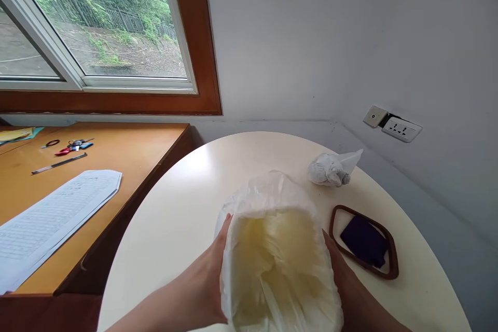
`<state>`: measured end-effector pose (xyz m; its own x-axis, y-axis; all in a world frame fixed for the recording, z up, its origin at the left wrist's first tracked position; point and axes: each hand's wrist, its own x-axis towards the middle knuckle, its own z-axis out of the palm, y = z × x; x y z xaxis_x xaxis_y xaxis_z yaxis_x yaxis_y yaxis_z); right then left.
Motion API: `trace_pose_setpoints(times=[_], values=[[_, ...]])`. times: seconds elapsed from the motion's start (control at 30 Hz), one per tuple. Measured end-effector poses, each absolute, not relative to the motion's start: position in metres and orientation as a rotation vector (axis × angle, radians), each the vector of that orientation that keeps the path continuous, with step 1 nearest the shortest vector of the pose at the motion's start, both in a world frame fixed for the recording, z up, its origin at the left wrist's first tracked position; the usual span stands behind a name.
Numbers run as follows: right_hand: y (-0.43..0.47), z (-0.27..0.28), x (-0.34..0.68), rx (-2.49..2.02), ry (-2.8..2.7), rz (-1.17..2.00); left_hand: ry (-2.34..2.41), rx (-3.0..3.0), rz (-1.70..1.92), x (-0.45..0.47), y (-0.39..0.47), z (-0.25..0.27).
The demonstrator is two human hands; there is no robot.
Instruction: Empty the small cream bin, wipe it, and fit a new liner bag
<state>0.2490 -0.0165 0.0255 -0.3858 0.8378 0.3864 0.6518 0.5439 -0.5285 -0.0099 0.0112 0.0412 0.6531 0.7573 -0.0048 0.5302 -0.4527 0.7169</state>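
Observation:
Between my two hands, at the front of the round table, is a bin lined with a thin white plastic bag (278, 249). The bag's edge is folded outward over the rim, and yellowish walls show through the creased liner inside. My left hand (218, 275) presses on the bin's left side, thumb up near the rim. On the opposite side my right hand (335, 264) grips the bin, most of its fingers hidden behind it. To the right lies a brown rounded ring frame (393, 254), with a folded dark purple cloth (365, 240) inside its outline.
A knotted white plastic bag (330, 168) lies at the back right of the cream round table (171, 223). On the wooden desk (148, 150) at left are written papers (58, 218), a pen (58, 164) and keys (75, 146). A wall socket (401, 128) is at right.

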Motion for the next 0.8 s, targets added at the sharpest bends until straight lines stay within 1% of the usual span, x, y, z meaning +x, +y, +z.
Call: trace_pose_setpoints(times=[0.07,0.23,0.4,0.57,0.8], values=[[-0.020,0.027,0.246,-1.209,-2.127,0.376,1.011,2.190,0.414,-0.012,0.011,0.037],[-0.020,0.037,0.241,-1.202,-2.097,0.496,1.057,2.193,0.426,-0.014,0.010,0.036],[-0.008,0.049,0.240,-1.149,-2.093,0.579,0.989,2.171,0.571,-0.010,0.020,0.048],[0.017,0.055,0.241,-1.144,-1.948,0.872,0.909,1.980,0.661,0.002,0.048,0.057],[0.053,0.038,0.248,-1.054,-1.763,1.132,0.805,1.843,0.729,0.015,0.079,0.049]])
